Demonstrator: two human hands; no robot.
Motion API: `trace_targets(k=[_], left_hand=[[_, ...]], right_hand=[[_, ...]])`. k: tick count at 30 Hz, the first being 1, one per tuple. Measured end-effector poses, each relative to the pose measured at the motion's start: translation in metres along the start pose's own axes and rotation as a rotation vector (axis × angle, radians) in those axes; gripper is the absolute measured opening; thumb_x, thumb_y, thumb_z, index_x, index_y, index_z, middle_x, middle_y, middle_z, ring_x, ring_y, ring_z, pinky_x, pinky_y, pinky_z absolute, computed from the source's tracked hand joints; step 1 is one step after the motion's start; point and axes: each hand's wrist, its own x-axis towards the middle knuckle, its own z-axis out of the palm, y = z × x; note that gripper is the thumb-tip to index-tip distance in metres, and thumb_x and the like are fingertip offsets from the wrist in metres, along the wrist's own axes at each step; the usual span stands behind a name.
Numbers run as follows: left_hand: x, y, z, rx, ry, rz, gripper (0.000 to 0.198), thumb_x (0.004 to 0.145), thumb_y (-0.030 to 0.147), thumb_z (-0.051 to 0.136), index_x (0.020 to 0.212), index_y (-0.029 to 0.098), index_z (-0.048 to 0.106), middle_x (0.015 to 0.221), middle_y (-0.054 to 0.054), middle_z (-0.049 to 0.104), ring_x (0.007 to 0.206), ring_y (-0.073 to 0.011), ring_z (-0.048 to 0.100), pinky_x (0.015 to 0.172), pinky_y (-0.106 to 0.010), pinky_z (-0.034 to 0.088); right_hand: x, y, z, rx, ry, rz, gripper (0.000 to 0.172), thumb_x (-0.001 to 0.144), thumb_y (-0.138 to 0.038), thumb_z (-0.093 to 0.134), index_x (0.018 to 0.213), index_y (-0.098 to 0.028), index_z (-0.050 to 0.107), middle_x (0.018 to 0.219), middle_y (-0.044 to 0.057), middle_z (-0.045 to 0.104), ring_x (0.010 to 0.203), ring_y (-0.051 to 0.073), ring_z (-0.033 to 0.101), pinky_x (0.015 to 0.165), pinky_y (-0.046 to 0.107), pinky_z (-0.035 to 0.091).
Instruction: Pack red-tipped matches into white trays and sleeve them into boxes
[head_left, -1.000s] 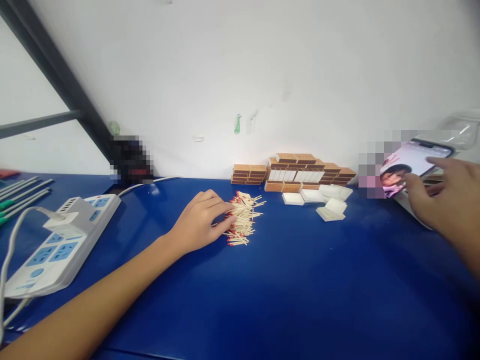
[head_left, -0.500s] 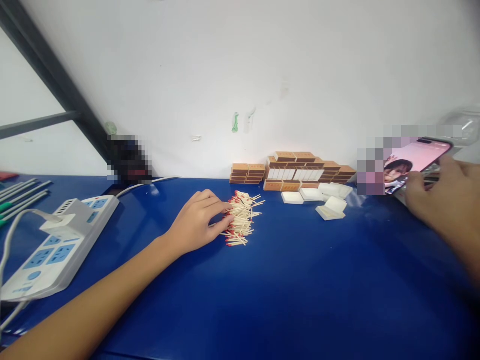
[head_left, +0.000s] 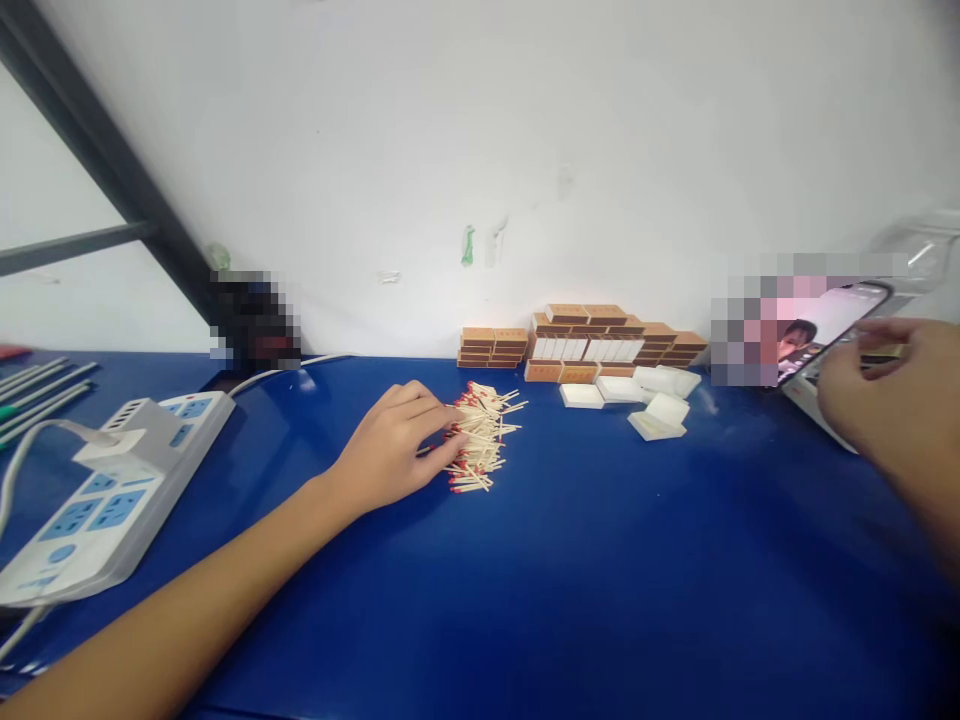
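Observation:
My left hand (head_left: 394, 440) rests at the left side of a loose pile of red-tipped matches (head_left: 484, 440). Its thumb and fingers are apart and touch the match heads, with no match visibly lifted. At the far right, my right hand (head_left: 889, 385) is in front of a phone (head_left: 832, 330) propped at a slant with its screen lit. Its fingers are bent and apart beside the phone's right edge; whether they touch it is unclear. White empty matchbox trays (head_left: 581, 396) lie to the right of the pile.
Stacked matchboxes (head_left: 585, 372) stand along the wall, a smaller stack (head_left: 491, 348) to their left. A white power strip (head_left: 112, 510) with a plugged-in charger and cable lies at left, near thin grey rods (head_left: 49, 405). A clear container (head_left: 930, 250) stands behind the phone.
My right hand has shifted slightly at the phone, its fingers drawn off the screen toward the right edge. The picture on the screen differs. My left hand stays on the matches.

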Motion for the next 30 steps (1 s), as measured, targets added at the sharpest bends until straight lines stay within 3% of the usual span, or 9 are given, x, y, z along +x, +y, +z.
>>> trace_targets(k=[3,5,7,14,20,25,27,30], left_hand=[[-0.001,0.0,0.001,-0.007,-0.001,0.0,0.018,0.1,0.032,0.062,0.107,0.019,0.071,0.091,-0.003,0.074,0.092,-0.0196,0.059,0.081,-0.036,0.045],[-0.001,-0.001,0.001,-0.009,-0.009,-0.001,0.017,0.1,0.032,0.062,0.107,0.019,0.07,0.092,-0.003,0.074,0.091,-0.0193,0.059,0.081,-0.035,0.045],[-0.002,-0.001,0.001,-0.01,-0.017,-0.005,0.017,0.1,0.032,0.061,0.107,0.019,0.07,0.092,-0.003,0.074,0.091,-0.0194,0.059,0.082,-0.036,0.045],[-0.001,0.004,0.0,-0.026,-0.029,-0.009,0.019,0.1,0.032,0.06,0.109,0.019,0.071,0.09,-0.003,0.074,0.092,-0.0201,0.059,0.082,-0.036,0.045],[-0.001,0.005,-0.001,-0.032,-0.032,-0.012,0.018,0.1,0.031,0.061,0.108,0.019,0.071,0.091,-0.003,0.074,0.092,-0.0196,0.059,0.081,-0.035,0.044],[-0.001,0.013,-0.002,-0.044,0.018,0.023,0.018,0.099,0.032,0.063,0.108,0.018,0.07,0.086,-0.003,0.072,0.089,-0.0197,0.058,0.081,-0.035,0.044],[0.0,0.02,-0.002,-0.055,0.037,0.055,0.024,0.097,0.037,0.066,0.111,0.018,0.07,0.083,-0.003,0.07,0.085,-0.0199,0.057,0.079,-0.036,0.045],[0.001,0.033,-0.002,-0.061,0.032,0.113,0.043,0.091,0.051,0.071,0.114,0.016,0.069,0.087,-0.006,0.07,0.083,-0.0213,0.056,0.075,-0.037,0.044]], right_hand=[[-0.009,-0.018,-0.005,0.152,-0.237,-0.173,0.033,0.078,-0.041,0.058,0.095,-0.02,0.077,0.074,0.01,0.072,0.074,0.029,0.067,0.07,0.038,0.048],[-0.018,-0.032,-0.007,0.23,-0.43,-0.324,0.033,0.076,-0.049,0.06,0.087,-0.022,0.075,0.081,0.008,0.074,0.068,0.024,0.063,0.065,0.035,0.046],[-0.026,-0.043,-0.008,0.258,-0.539,-0.406,0.037,0.078,-0.054,0.058,0.087,-0.021,0.072,0.089,0.008,0.074,0.067,0.022,0.06,0.065,0.035,0.045],[-0.033,-0.054,-0.018,0.197,-0.762,-0.352,0.037,0.084,-0.056,0.056,0.087,-0.022,0.072,0.082,0.008,0.073,0.072,0.025,0.063,0.066,0.035,0.043],[-0.034,-0.061,-0.025,0.182,-0.784,-0.356,0.029,0.087,-0.043,0.057,0.077,-0.02,0.071,0.079,0.012,0.074,0.07,0.026,0.066,0.065,0.036,0.041],[-0.054,-0.089,-0.045,0.236,-0.609,-0.314,0.022,0.084,-0.039,0.058,0.075,-0.021,0.067,0.075,0.008,0.073,0.069,0.024,0.065,0.063,0.033,0.038],[-0.075,-0.112,-0.057,0.262,-0.613,-0.428,0.026,0.086,-0.04,0.056,0.07,-0.022,0.063,0.067,0.004,0.069,0.061,0.02,0.061,0.06,0.031,0.036],[-0.112,-0.148,-0.075,0.277,-0.727,-0.64,0.019,0.087,-0.03,0.054,0.071,-0.022,0.06,0.067,0.001,0.069,0.06,0.018,0.059,0.058,0.029,0.031]])
